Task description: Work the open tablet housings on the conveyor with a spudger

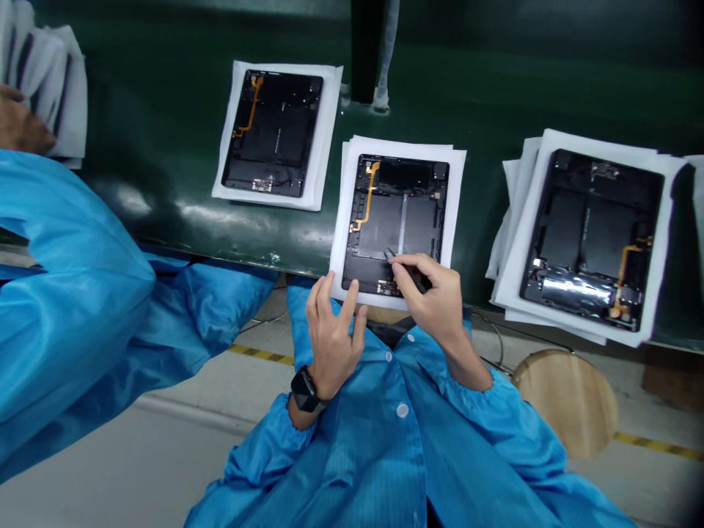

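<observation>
An opened tablet (397, 220) with a black interior and an orange flex cable lies on white sheets (456, 191) at the near edge of a dark green belt (165, 147). My right hand (432, 293) is closed in a pinch on dark tweezers (404, 270), whose tips touch the tablet's lower middle. My left hand (333, 334), with a black watch on the wrist, rests at the lower left corner of the sheets. Its fingers are spread and hold nothing.
A second opened tablet (273, 132) on white paper lies farther left on the belt, a third (594, 235) at the right. A co-worker's blue sleeve (71, 293) fills the left side. A round wooden stool (569, 400) stands at the lower right.
</observation>
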The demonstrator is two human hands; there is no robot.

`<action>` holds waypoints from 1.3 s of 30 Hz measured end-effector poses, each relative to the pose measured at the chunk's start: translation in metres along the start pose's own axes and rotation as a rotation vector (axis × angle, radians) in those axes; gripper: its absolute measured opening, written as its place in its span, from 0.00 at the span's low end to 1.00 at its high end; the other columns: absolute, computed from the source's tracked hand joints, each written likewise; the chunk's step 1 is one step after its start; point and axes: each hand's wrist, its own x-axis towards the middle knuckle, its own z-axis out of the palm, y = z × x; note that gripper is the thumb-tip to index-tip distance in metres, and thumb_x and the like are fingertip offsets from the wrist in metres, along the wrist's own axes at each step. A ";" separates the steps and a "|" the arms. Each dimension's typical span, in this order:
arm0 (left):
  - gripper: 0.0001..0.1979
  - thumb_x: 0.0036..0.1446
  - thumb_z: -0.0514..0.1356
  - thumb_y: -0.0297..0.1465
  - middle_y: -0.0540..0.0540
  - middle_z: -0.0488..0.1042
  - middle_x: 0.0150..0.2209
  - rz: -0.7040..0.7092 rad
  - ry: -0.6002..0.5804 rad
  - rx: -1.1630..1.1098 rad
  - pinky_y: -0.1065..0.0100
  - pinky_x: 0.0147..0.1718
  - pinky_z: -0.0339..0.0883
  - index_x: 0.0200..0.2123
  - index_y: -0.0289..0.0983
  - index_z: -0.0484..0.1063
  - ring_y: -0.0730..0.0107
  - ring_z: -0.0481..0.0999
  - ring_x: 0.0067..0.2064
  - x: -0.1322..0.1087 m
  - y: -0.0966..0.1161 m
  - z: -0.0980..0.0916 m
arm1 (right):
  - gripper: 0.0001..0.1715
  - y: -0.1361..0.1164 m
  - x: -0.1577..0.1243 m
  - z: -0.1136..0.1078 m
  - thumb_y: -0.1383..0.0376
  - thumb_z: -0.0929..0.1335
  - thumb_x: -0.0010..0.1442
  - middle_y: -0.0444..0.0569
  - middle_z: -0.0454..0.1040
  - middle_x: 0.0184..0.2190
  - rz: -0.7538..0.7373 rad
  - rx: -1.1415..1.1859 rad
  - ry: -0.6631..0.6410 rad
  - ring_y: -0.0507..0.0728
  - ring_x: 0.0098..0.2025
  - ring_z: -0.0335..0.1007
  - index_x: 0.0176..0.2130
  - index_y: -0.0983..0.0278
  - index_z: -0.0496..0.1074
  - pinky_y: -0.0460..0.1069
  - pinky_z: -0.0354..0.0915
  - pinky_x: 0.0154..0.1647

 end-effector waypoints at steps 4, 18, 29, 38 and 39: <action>0.21 0.70 0.62 0.29 0.30 0.60 0.73 -0.004 -0.017 -0.020 0.40 0.69 0.61 0.65 0.38 0.74 0.41 0.58 0.74 0.002 0.001 -0.001 | 0.11 -0.011 0.003 -0.003 0.64 0.70 0.69 0.45 0.80 0.30 0.073 0.081 -0.141 0.54 0.31 0.74 0.49 0.63 0.80 0.50 0.68 0.35; 0.21 0.70 0.60 0.27 0.29 0.61 0.71 -0.008 -0.027 -0.050 0.41 0.69 0.61 0.65 0.38 0.74 0.43 0.58 0.73 0.002 0.000 0.002 | 0.07 -0.024 0.053 0.004 0.72 0.69 0.60 0.37 0.70 0.20 -0.002 -0.087 -0.734 0.49 0.24 0.61 0.36 0.64 0.79 0.47 0.57 0.33; 0.22 0.70 0.59 0.26 0.31 0.62 0.71 -0.025 -0.031 -0.096 0.42 0.68 0.64 0.65 0.40 0.74 0.42 0.61 0.73 -0.001 -0.001 0.004 | 0.09 -0.023 0.053 0.006 0.72 0.69 0.60 0.41 0.78 0.26 0.046 -0.025 -0.734 0.51 0.28 0.69 0.38 0.63 0.80 0.47 0.59 0.35; 0.24 0.70 0.59 0.26 0.31 0.62 0.70 -0.015 -0.032 -0.097 0.41 0.67 0.65 0.67 0.41 0.72 0.42 0.61 0.72 -0.001 -0.002 0.005 | 0.09 -0.028 0.052 0.008 0.73 0.68 0.59 0.38 0.72 0.22 0.008 -0.109 -0.707 0.50 0.26 0.62 0.35 0.63 0.78 0.48 0.55 0.35; 0.24 0.70 0.59 0.25 0.31 0.62 0.70 -0.014 -0.031 -0.096 0.41 0.67 0.64 0.67 0.41 0.72 0.42 0.61 0.72 -0.001 -0.002 0.005 | 0.08 -0.028 0.052 0.008 0.73 0.69 0.59 0.38 0.71 0.22 -0.001 -0.125 -0.706 0.50 0.25 0.61 0.35 0.63 0.78 0.48 0.55 0.35</action>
